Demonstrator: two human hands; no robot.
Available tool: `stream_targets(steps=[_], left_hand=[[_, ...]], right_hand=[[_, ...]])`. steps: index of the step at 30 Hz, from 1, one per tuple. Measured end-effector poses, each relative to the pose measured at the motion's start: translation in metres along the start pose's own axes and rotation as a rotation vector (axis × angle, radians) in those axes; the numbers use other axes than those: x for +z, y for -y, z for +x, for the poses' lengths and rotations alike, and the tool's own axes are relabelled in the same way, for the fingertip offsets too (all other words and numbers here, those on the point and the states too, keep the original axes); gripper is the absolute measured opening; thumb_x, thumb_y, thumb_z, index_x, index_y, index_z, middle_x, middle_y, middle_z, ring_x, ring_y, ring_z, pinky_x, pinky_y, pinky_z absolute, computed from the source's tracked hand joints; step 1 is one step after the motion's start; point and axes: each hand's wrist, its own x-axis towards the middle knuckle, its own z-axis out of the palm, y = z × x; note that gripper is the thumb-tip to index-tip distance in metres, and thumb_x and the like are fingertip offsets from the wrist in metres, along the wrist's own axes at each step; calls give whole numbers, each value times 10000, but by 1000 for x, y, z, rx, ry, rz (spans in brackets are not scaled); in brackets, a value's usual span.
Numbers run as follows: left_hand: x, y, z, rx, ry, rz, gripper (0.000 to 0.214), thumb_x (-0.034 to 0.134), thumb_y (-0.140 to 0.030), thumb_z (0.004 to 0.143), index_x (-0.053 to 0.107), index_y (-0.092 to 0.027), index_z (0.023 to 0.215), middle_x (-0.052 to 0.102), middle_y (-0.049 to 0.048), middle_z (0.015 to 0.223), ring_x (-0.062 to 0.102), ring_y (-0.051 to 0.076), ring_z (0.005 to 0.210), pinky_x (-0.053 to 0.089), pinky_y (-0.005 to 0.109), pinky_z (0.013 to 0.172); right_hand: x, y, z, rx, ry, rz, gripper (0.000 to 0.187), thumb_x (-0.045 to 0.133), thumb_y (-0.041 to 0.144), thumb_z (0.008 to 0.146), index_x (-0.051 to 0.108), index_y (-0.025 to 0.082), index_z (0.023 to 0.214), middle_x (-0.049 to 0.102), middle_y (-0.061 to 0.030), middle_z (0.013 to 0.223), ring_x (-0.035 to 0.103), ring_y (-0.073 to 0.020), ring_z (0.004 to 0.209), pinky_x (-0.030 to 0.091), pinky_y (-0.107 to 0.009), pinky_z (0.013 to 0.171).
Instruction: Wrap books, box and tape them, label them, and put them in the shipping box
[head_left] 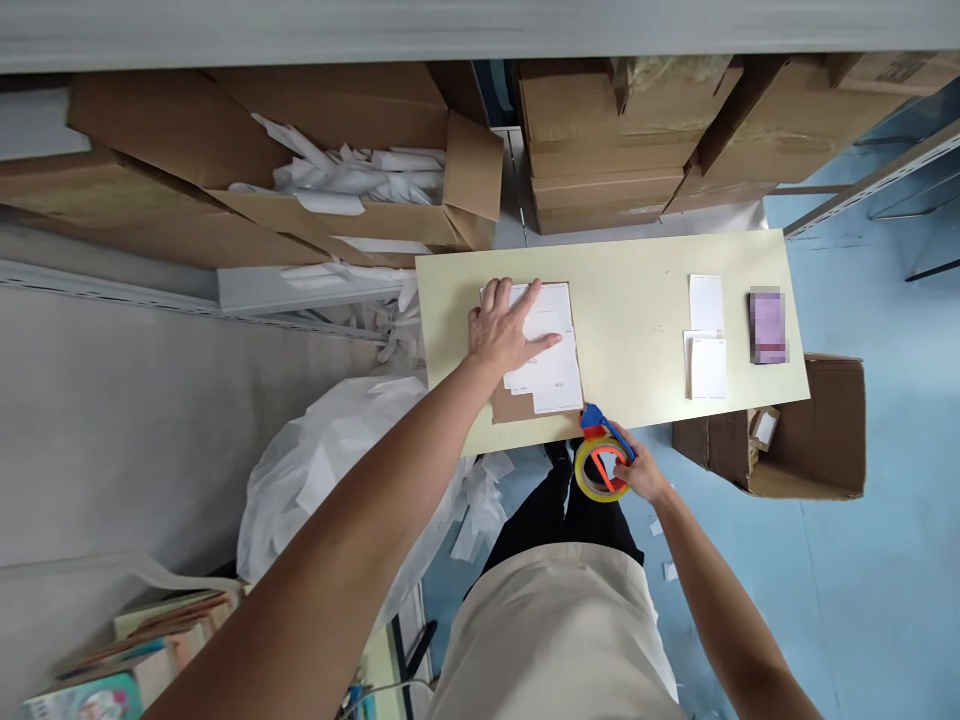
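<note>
The left hand [504, 335] lies flat with fingers spread, grasping nothing. It presses a stack of white paper sheets [555, 375] onto a thin brown cardboard backing [510, 408] at the near-left of the pale yellow table [637, 290]. The right hand [643, 475] is clenched round a blue-and-red tape dispenser with a yellowish roll [600, 462], just off the table's near edge. Judgement: the stack is light, flexible and liable to slide, so it is best held by palm pressure. The dispenser is rigid and should be taken by its handle.

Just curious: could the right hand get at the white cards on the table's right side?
Probably yes: nothing lies on the table between the right hand and the white cards. But it grips a tape dispenser, so its fingers are taken.
</note>
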Motion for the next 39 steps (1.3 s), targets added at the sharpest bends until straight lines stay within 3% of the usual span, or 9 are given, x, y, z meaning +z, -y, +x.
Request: stream_targets(steps=[4, 10, 14, 18, 21, 27, 34, 37, 39], left_hand=[[4, 1, -3, -165, -60, -55, 948, 496, -697, 792, 64, -338, 1556, 286, 143, 1537, 139, 445, 1417, 328, 600, 1026], [10, 10, -43, -402, -119, -14, 1143, 477, -793, 725, 95, -111, 1559, 313, 299, 1499, 186, 485, 1418, 238, 643, 1059], [10, 5, -44, -105, -62, 50, 1082, 539, -761, 725, 173, -173, 1556, 78, 218, 1624, -6, 429, 1487, 117, 605, 1135], [11, -3, -28, 31, -31, 22, 1009, 565, -732, 734, 193, -271, 1551, 43, 126, 1648, -8, 388, 1499, 65, 588, 1159], [14, -4, -24, -15, -22, 11, 1045, 567, -752, 720, 138, -296, 1557, 2, 105, 1652, -41, 382, 1500, 36, 611, 1152], [14, -6, -31, -13, -20, 0, 1047, 559, -750, 732, 121, -282, 1560, 6, 125, 1649, -35, 389, 1498, 15, 629, 1140], [8, -2, -24, 19, -4, -69, 1013, 523, -741, 756, 144, -255, 1559, -1, 133, 1648, -57, 388, 1497, 9, 632, 1142], [1, 3, -37, 25, -30, -289, 916, 454, -680, 826, 130, -240, 1562, 70, 126, 1646, 14, 352, 1507, 96, 594, 1160], [-2, 1, -65, 12, -188, -494, 822, 410, -620, 873, 150, -245, 1557, 180, 117, 1630, 120, 309, 1503, 192, 535, 1164]], right_hand=[[14, -1, 7, -38, -113, 94, 869, 548, 141, 579, 433, 254, 1433, 711, -36, 1063, 661, -231, 917, 555, -400, 853], [-27, 88, 82, -106, -92, 112, 668, 625, 176, 597, 558, 261, 1256, 681, -38, 1107, 635, -230, 1003, 548, -364, 853], [-45, 140, 128, 54, 86, -48, 623, 644, 188, 586, 575, 263, 1201, 685, -15, 961, 640, -217, 834, 550, -391, 757], [-46, 145, 145, -89, 121, -128, 789, 663, 110, 529, 540, 246, 1296, 692, -17, 1016, 626, -208, 888, 523, -382, 849], [-52, 122, 132, -145, 164, -118, 863, 678, 113, 546, 498, 259, 1377, 697, -14, 1040, 615, -206, 921, 507, -366, 872], [-46, 65, 53, -104, 200, -276, 878, 654, 123, 605, 440, 288, 1440, 685, -16, 968, 610, -204, 804, 523, -375, 763], [50, 101, 29, -324, 61, -1058, 628, 688, 264, 736, 566, 320, 1350, 603, -134, 1090, 603, -348, 1000, 471, -464, 886], [51, 110, 6, -393, -75, -975, 655, 634, 332, 798, 463, 308, 1430, 582, -130, 1117, 605, -326, 994, 476, -463, 895], [36, 104, -16, -433, -171, -800, 713, 642, 364, 790, 404, 290, 1458, 581, -118, 1148, 595, -308, 1022, 478, -463, 920]])
